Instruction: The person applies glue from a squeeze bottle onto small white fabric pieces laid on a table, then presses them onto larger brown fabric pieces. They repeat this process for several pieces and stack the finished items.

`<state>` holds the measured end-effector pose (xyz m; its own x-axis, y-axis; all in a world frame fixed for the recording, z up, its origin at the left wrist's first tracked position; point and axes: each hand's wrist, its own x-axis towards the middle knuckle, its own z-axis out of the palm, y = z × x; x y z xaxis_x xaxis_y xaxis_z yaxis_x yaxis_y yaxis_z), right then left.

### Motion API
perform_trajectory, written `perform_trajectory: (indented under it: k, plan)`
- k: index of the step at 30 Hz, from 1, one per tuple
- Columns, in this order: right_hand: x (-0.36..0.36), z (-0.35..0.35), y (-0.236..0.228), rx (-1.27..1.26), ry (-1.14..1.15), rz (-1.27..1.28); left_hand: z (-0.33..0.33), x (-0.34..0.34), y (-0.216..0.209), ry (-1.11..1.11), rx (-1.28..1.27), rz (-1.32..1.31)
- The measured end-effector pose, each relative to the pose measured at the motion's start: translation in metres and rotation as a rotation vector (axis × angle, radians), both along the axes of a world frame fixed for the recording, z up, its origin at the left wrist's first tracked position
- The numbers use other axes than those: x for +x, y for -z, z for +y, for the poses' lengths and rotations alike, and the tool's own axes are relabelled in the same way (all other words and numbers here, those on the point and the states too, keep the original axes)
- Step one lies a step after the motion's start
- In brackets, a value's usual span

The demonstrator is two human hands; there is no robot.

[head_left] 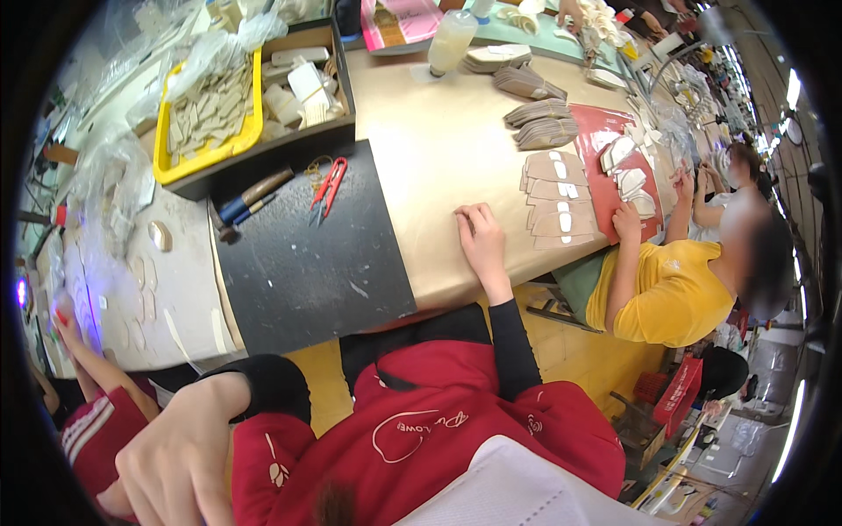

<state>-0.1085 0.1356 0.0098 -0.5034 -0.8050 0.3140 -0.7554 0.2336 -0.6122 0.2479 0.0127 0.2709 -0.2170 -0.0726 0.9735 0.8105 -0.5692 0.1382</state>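
My left hand (180,451) is raised close to the camera at the lower left. Its fingers are curled, and their tips and anything in them are hidden. My right hand (482,239) rests on the brown paper-covered table (421,158), fingers loosely apart and nothing in them. To its right, overlapping beige-brown shaped pieces (553,184) with white patches lie in a row. A black mat (324,272) is to its left, bearing red-handled scissors (330,186) and a hammer (254,197) with a wooden handle.
A yellow tray (260,96) of small beige pieces stands in a dark box (344,79) at the far left. Stacked brown pieces (541,123) and a bottle (452,42) are farther back. On the right, a person in yellow (667,289) works at a red mat (596,131).
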Motion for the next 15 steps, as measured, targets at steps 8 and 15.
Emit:
perform_trajectory:
  k: [8,15]
  plan:
    - [-0.001,0.002,-0.002,-0.051,-0.007,-0.070,-0.026,-0.058,0.116,-0.125,0.426,-0.421]
    - [-0.004,0.004,-0.007,-0.052,0.009,-0.114,0.016,-0.091,0.212,-0.140,0.615,-1.162]
